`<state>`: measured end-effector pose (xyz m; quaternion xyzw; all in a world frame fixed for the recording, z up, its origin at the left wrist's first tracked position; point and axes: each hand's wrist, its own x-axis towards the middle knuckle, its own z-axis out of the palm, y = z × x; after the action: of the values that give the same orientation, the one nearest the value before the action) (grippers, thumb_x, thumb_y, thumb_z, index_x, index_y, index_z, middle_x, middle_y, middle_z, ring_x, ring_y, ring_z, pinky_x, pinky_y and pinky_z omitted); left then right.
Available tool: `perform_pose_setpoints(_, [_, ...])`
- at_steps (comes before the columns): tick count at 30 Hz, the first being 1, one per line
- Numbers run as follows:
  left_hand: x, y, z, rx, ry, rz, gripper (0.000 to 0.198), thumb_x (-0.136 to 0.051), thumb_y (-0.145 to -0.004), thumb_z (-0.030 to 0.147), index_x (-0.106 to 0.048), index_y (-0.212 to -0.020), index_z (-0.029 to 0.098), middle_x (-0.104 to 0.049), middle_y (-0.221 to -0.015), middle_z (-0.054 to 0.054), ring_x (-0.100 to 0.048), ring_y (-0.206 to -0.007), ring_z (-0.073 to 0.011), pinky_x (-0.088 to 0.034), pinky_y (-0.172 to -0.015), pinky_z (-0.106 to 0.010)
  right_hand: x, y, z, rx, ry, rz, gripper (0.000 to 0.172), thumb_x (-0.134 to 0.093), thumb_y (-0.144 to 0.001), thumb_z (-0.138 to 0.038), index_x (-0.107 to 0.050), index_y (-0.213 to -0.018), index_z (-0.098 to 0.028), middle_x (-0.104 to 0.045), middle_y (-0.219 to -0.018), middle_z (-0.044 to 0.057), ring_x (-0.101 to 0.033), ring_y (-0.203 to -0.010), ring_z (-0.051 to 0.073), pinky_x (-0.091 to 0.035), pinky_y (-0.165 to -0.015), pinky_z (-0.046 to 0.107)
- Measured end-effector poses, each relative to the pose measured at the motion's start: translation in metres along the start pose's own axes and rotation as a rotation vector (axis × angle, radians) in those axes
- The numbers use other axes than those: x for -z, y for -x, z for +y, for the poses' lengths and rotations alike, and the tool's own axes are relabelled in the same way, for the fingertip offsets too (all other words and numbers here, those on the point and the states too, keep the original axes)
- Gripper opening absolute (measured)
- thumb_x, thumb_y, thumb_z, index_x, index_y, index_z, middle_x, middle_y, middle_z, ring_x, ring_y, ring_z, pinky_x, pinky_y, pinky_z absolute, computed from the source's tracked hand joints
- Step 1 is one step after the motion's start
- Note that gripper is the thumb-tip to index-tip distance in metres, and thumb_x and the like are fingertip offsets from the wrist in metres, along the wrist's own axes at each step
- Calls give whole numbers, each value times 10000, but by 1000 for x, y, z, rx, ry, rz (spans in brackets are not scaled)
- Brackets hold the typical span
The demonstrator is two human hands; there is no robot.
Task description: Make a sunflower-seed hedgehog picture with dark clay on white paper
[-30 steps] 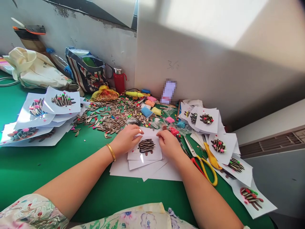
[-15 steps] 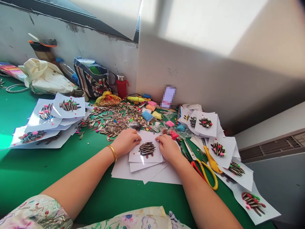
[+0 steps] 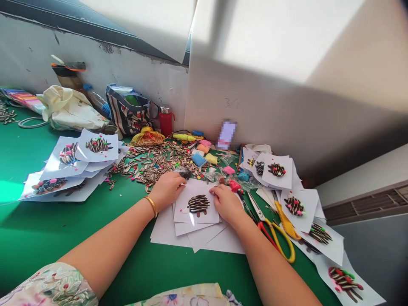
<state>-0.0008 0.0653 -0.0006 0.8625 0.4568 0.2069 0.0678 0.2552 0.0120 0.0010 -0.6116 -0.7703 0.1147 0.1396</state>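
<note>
A white paper card [image 3: 182,216] bears a hedgehog picture [image 3: 198,204] made of striped sunflower seeds, with dark brown feet and a small red nose at its left end. Curled at the card's upper left edge, my left hand [image 3: 167,189] holds it between thumb and fingers. At the upper right edge, my right hand [image 3: 227,205] grips it the same way. Under the card lies a stack of white paper sheets [image 3: 197,245], spread unevenly on the green table. The fingertips are partly hidden against the paper.
Loose sunflower seeds [image 3: 159,163] and clay packets [image 3: 199,160] lie beyond my hands. Yellow-handled scissors [image 3: 280,240] rest to the right. Finished cards stand in piles at left [image 3: 81,154] and right [image 3: 301,195]. A red flask [image 3: 166,123] and bags [image 3: 73,108] line the wall.
The view has shifted slightly, so everything sits a little lower and farther right. Both hands stay at the card's upper edges, and the card remains on the sheets.
</note>
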Motion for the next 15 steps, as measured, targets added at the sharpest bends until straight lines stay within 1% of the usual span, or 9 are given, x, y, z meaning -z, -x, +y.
perform_pose_setpoints(4, [0, 2, 7, -39, 63, -52, 182, -569, -882, 290, -736, -895, 218, -675, -892, -91, -589, -890, -258, -427, -814, -376, 0, 1, 0, 5, 6, 7, 334, -457, -900, -120, -677, -1119, -241, -649, -1101, 58, -607, -1004, 182, -446, -807, 255])
perform_pose_setpoints(7, [0, 3, 9, -50, 73, -82, 178, -568, -892, 290, -731, -873, 220, -663, -873, -86, -589, -877, -249, -429, -805, -364, 1, 1, -1, 4, 13, 5, 335, -450, -904, -126, -675, -1126, -238, -648, -1106, 60, -612, -986, 185, -449, -793, 264])
perform_pose_setpoints(15, [4, 3, 16, 14, 24, -174, 167, -564, -896, 253, -718, -916, 194, -658, -913, -88, -598, -918, -257, -458, -811, -371, 0, 0, 0, -17, 16, -22, 327, -455, -908, -126, -672, -1126, -237, -645, -1108, 55, -599, -991, 178, -434, -792, 257])
